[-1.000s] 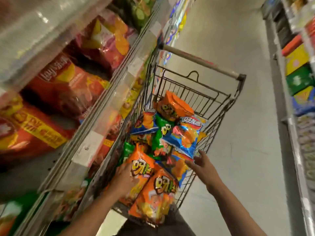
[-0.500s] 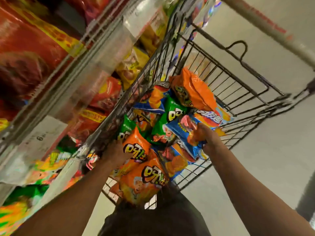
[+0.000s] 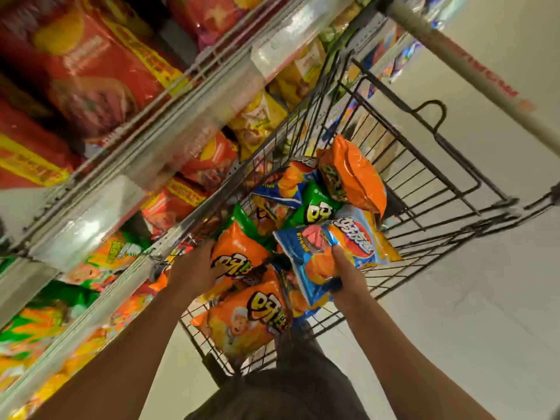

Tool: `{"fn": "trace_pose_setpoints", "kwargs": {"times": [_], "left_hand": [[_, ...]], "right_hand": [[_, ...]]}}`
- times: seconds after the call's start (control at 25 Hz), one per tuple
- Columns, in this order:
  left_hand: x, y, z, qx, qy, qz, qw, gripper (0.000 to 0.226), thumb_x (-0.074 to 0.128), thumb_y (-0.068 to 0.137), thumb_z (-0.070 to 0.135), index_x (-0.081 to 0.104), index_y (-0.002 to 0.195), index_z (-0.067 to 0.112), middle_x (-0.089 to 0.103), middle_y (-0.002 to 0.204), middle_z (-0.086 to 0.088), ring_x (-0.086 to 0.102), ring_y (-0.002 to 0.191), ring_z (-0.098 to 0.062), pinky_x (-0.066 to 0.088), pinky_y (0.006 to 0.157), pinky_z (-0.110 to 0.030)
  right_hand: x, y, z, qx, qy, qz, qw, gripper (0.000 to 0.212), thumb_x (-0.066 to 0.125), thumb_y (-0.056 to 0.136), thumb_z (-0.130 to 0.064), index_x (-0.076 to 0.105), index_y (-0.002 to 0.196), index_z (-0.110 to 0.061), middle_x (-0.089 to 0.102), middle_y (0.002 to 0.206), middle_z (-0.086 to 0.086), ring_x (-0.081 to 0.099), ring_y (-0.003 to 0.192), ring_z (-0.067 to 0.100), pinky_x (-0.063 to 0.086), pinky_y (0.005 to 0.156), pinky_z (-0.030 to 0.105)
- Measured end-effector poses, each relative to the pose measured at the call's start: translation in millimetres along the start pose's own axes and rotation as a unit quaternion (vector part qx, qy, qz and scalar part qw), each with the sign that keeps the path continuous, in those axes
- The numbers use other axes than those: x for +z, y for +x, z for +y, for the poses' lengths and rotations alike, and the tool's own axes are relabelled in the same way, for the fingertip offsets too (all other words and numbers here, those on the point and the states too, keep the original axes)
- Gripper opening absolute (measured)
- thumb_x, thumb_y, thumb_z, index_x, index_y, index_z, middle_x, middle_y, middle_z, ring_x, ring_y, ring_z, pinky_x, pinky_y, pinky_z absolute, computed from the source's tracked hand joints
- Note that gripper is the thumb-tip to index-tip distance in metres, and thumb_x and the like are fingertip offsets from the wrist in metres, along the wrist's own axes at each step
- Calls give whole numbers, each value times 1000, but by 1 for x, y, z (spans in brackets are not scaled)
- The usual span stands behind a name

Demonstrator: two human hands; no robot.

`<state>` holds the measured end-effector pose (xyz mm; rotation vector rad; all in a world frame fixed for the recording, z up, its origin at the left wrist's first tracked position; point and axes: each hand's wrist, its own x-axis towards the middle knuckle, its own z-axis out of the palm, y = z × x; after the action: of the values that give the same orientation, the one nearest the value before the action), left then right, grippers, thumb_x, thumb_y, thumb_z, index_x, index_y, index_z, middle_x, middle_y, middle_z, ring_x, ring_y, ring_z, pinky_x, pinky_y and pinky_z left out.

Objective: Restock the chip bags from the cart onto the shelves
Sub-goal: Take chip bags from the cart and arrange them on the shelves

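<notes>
Gripping from below, the person's right hand [image 3: 345, 277] is curling its fingers around the lower edge of a glossy blue chip bag with an orange and red picture [image 3: 327, 256], thumb lying up across the bag's front; the bag is sitting on top of the pile in the cart. Beside it, the left hand [image 3: 197, 268] is pressing against the left edge of a shiny orange chip bag with black lettering [image 3: 239, 253], and whether its fingers are curling around the bag cannot be told, since they are hidden behind it. Just below, a second orange bag with a cartoon face [image 3: 242, 322] is lying at the near end of the black wire shopping cart [image 3: 430, 189]. Farther in, a green chip bag [image 3: 318, 207] is sitting between a blue and orange bag [image 3: 288, 186] and a puffed orange foil bag [image 3: 354, 177] leaning at the pile's far side. The cart's pale handle bar [image 3: 472, 74] is crossing the upper right corner. Along the left, metal store shelves with clear price strips [image 3: 127, 165] are running close beside the cart, carrying large red chip bags [image 3: 91, 74] above, yellow bags [image 3: 257, 116] in the middle and green and orange bags [image 3: 36, 322] lower down. A pale smooth floor [image 3: 469, 298] is spreading out to the right.
</notes>
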<state>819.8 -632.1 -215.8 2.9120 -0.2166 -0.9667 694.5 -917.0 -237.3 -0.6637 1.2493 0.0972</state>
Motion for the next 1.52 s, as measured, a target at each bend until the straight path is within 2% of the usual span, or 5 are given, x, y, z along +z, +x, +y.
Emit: {"fn": "trace_pose_setpoints", "kwargs": {"times": [0.2, 0.44, 0.96, 1.12, 1.52], "left_hand": [[-12, -54, -19, -9, -163, 69, 984, 71, 72, 89, 45, 39, 147, 19, 65, 131, -9, 66, 111, -33, 54, 90, -46], [7, -182, -73, 13, -365, 236, 900, 32, 76, 85, 41, 60, 109, 29, 70, 79, 3, 64, 63, -17, 47, 59, -31], [69, -477, -179, -13, -608, 406, 683, 8, 75, 87, 35, 71, 85, 42, 70, 65, 21, 64, 54, 7, 45, 48, -8], [97, -513, -174, -15, -631, 402, 664, 30, 73, 87, 41, 69, 115, 29, 78, 108, 6, 74, 97, -13, 56, 80, -35], [106, -543, -98, -99, -626, 471, 613, 35, 75, 79, 57, 72, 107, 36, 78, 104, 5, 75, 94, -14, 58, 78, -35]], "right_hand": [[2, -46, 44, 1, -63, -75, 995, 43, 66, 97, -23, 61, 131, 1, 67, 118, 25, 63, 85, 37, 51, 71, 42], [-21, -127, 92, -145, -170, -185, 957, 15, 74, 90, -17, 77, 75, -19, 73, 77, 6, 70, 63, 21, 58, 58, 33], [-31, -300, 168, -315, -482, -374, 727, 81, 91, 60, -53, 62, 131, -26, 77, 108, 1, 73, 94, 25, 60, 83, 47], [-28, -327, 177, -309, -489, -440, 687, 69, 90, 69, -43, 62, 131, -33, 76, 119, 0, 72, 110, 27, 59, 93, 52], [-18, -325, 130, -306, -552, -486, 605, 88, 89, 60, -49, 58, 137, -20, 71, 128, 3, 67, 116, 28, 53, 101, 54]]}}
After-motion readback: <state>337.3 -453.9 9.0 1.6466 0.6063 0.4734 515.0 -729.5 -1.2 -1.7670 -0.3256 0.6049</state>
